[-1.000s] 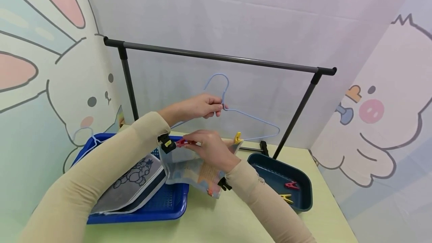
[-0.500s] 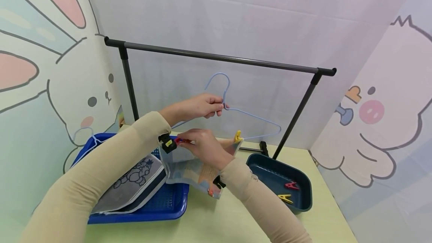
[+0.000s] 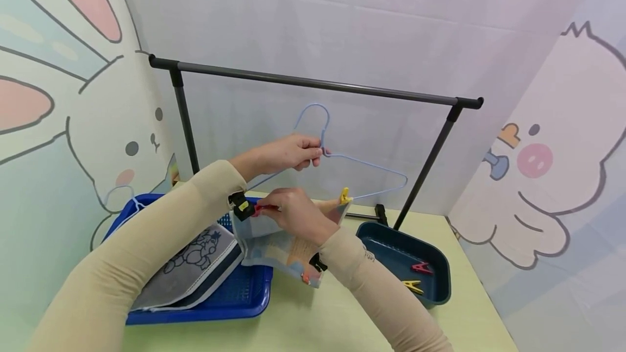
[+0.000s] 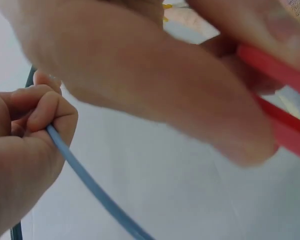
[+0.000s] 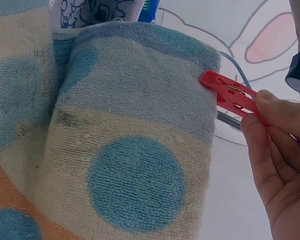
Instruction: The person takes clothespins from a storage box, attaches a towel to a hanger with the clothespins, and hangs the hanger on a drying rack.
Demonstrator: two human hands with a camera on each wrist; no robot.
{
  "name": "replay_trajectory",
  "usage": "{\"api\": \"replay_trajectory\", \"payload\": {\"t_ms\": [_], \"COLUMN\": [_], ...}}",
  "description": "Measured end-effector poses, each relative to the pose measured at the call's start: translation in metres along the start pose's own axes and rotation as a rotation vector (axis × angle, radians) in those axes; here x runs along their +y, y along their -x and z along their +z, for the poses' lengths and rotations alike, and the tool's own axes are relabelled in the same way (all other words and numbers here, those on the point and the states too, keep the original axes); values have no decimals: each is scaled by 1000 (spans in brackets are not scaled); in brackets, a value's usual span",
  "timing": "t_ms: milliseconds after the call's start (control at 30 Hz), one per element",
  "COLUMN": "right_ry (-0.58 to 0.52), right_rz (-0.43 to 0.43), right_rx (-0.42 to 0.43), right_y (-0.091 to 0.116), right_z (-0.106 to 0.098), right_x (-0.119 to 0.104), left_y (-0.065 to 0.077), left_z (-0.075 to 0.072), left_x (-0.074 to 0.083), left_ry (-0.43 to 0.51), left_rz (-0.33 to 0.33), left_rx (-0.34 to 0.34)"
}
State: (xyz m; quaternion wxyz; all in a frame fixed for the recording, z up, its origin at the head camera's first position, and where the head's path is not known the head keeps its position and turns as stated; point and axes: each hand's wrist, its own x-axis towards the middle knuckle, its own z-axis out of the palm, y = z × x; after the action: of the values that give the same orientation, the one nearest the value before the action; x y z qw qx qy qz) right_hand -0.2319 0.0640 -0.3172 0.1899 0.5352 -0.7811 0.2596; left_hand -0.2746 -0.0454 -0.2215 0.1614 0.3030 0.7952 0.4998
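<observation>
My left hand (image 3: 295, 152) grips the light-blue wire hanger (image 3: 368, 163) just below its hook, holding it under the rack's bar. A patterned terry towel (image 5: 135, 180) hangs folded over the hanger's lower wire. At the towel's right end a yellow clothespin (image 3: 344, 196) is clipped on. Thumb and fingers of my right hand (image 5: 285, 150) pinch a red clothespin (image 5: 235, 95), whose tips lie at the towel's upper left edge in the head view. In the left wrist view, the right hand's blurred fingers fill the foreground, in front of the hanger wire (image 4: 92, 185).
A dark rack (image 3: 313, 82) spans the back. On the left stands a blue basket (image 3: 261, 303) with a grey printed cloth (image 3: 195, 259) and another hanger (image 3: 134, 198). A dark teal tray (image 3: 442, 276) on the right holds a red clothespin (image 3: 421, 268) and a yellow one (image 3: 413, 287).
My right hand has shifted slightly left with the red clothespin, toward the towel's end. The left hand keeps its grip on the hanger, nearly still.
</observation>
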Motion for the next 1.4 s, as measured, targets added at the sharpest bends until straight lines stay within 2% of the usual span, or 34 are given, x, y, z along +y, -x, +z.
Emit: {"api": "replay_trajectory", "payload": {"t_ms": [167,367,600,867,1167,1400], "right_ry": [-38,-20,8,21,40,24], "right_rz": [3,-4,-29,19,-24,-38], "right_rx": [1,-4,-49,-97,-80,-37], "right_y": [1,3,8,15,20,22], "right_z": [-10,-22,-36,-49,-50,-44], "right_x": [-1,1,1,2,6,9], "left_y": [-3,-8,-13,-21,-24,-26], "left_z": [-2,1,3,6,14,17], "left_x": [10,20,24,26,28,25], "left_ry": [2,-15,-21,1,41,75], "left_rz": [7,21,25,49,34,20], "left_rx": [4,-5,-17,-12,-61,-54]}}
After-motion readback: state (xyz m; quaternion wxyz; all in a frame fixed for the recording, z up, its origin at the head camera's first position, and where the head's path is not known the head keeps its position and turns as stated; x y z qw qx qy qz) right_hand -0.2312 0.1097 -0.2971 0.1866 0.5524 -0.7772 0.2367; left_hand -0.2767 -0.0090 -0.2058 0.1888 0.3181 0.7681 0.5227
